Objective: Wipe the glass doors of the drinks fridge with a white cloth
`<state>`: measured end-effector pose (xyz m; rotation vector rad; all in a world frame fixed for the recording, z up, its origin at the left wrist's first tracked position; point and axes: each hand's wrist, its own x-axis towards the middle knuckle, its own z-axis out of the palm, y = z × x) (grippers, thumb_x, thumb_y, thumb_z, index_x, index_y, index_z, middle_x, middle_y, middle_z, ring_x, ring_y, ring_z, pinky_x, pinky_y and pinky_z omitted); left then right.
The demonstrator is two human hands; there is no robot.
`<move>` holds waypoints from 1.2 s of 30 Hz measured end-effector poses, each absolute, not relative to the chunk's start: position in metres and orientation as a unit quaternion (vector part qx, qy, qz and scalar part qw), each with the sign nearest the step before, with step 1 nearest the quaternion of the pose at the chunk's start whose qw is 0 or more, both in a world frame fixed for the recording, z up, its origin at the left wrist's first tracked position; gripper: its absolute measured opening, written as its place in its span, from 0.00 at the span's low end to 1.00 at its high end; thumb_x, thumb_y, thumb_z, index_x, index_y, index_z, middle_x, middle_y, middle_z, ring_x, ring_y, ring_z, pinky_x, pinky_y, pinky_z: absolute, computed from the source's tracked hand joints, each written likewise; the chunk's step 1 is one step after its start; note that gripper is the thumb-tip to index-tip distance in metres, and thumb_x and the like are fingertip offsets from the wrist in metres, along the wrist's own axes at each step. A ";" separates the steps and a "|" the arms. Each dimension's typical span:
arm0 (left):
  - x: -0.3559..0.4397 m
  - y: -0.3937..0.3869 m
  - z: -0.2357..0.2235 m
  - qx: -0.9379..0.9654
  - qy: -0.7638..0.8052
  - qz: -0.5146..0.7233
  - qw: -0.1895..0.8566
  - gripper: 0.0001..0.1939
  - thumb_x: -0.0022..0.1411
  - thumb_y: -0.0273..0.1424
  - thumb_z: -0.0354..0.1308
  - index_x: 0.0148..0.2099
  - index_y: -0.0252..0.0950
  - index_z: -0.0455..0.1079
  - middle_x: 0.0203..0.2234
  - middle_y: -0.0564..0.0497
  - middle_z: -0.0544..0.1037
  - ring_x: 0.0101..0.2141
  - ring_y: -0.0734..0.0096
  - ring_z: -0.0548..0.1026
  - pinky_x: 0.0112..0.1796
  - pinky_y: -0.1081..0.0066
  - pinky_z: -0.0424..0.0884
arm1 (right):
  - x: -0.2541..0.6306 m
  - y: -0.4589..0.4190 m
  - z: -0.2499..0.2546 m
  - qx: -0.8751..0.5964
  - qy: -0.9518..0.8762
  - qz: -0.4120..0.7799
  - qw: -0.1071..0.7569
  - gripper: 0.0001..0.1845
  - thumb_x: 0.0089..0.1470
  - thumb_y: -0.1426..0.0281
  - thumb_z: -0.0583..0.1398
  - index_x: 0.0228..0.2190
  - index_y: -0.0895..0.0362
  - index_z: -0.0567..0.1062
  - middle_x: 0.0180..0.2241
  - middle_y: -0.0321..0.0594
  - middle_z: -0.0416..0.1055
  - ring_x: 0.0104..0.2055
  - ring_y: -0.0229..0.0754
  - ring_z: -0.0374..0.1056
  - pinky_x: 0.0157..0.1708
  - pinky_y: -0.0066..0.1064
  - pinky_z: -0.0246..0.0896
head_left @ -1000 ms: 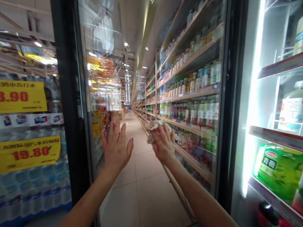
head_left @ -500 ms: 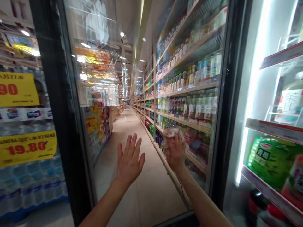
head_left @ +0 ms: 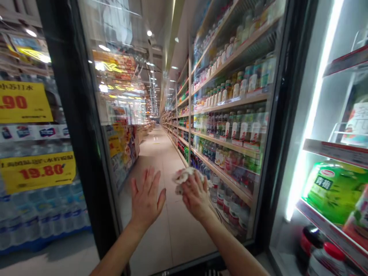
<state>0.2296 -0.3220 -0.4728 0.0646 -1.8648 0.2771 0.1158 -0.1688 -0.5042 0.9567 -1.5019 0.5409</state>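
Observation:
A dark-framed glass door stands in front of me, with the aisle visible through it. My left hand is held up at the pane, fingers spread, holding nothing. To its right, my right hand presses a crumpled white cloth with darker patches at the glass. The cloth bunches out past the fingertips and partly hides under the palm. Both forearms reach up from the bottom edge.
The black door frame runs down the left. At right, lit cooler shelves hold a green pack and a red-capped bottle. Yellow price signs hang over packs of bottled water at left.
My right hand has moved left and slightly down with the cloth, closer to my left hand. The left hand has shifted slightly left and down in view.

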 end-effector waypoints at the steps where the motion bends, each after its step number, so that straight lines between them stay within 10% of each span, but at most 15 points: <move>1: 0.236 -0.330 -0.475 0.044 -0.800 0.116 0.587 0.35 0.57 0.31 0.52 0.64 0.36 0.42 0.60 0.39 0.52 0.61 0.57 0.48 0.57 0.50 0.43 | 0.106 -0.159 -0.499 0.365 -0.655 0.252 0.611 0.25 0.52 0.72 0.53 0.52 0.51 0.64 0.59 0.44 0.53 0.63 0.50 0.43 0.57 0.53 0.41; 5: 0.256 -0.354 -0.482 0.090 -0.795 0.094 0.593 0.36 0.57 0.32 0.52 0.64 0.36 0.40 0.62 0.39 0.48 0.61 0.55 0.46 0.57 0.49 0.44 | 0.087 -0.151 -0.479 0.169 -0.661 0.357 0.638 0.27 0.55 0.70 0.50 0.56 0.58 0.57 0.60 0.54 0.47 0.63 0.54 0.41 0.55 0.56 0.44; 13: 0.273 -0.362 -0.488 0.078 -0.788 0.061 0.608 0.34 0.59 0.32 0.49 0.64 0.37 0.39 0.62 0.41 0.46 0.61 0.57 0.45 0.58 0.52 0.44 | 0.171 -0.243 -0.504 0.451 -0.613 0.258 0.595 0.18 0.53 0.70 0.52 0.46 0.50 0.69 0.52 0.36 0.64 0.62 0.45 0.47 0.60 0.47 0.38; 20: 0.282 -0.363 -0.496 0.074 -0.798 0.079 0.593 0.36 0.57 0.30 0.51 0.64 0.37 0.39 0.62 0.41 0.47 0.62 0.59 0.45 0.58 0.55 0.47 | 0.124 -0.188 -0.486 0.219 -0.667 0.363 0.612 0.25 0.55 0.72 0.50 0.55 0.59 0.60 0.61 0.53 0.46 0.64 0.55 0.39 0.56 0.56 0.43; 27: 0.278 -0.348 -0.525 0.061 -0.826 0.072 0.556 0.36 0.58 0.30 0.51 0.64 0.36 0.38 0.62 0.40 0.47 0.61 0.59 0.45 0.58 0.53 0.45 | 0.165 -0.220 -0.545 0.447 -0.638 0.234 0.581 0.17 0.52 0.72 0.52 0.43 0.48 0.71 0.52 0.35 0.64 0.61 0.43 0.48 0.60 0.45 0.40; 36: 0.262 -0.326 -0.540 0.052 -0.832 0.060 0.550 0.38 0.57 0.30 0.52 0.64 0.36 0.38 0.62 0.39 0.47 0.61 0.58 0.46 0.58 0.51 0.44 | 0.098 -0.128 -0.548 0.196 -0.711 0.331 0.588 0.30 0.55 0.71 0.47 0.59 0.57 0.51 0.62 0.54 0.42 0.64 0.56 0.38 0.54 0.58 0.45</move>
